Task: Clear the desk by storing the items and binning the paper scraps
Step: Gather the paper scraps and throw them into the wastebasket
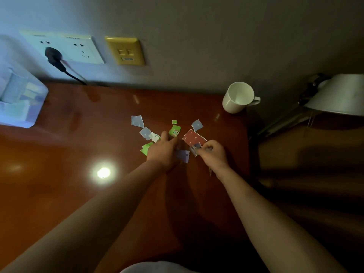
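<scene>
The right hand (211, 152) pinches a few paper scraps (194, 137), gathering them for the bin. The left hand (163, 149) rakes more together on the desk (78, 150) — its grip I cannot tell.

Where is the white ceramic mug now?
In the head view, the white ceramic mug stands far right on the brown desk, near the wall, beyond the red paper scrap.

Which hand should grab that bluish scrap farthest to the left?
Left, probably: the left hand sits nearer the bluish scrap, while the right hand already pinches grey scraps farther right.
</scene>
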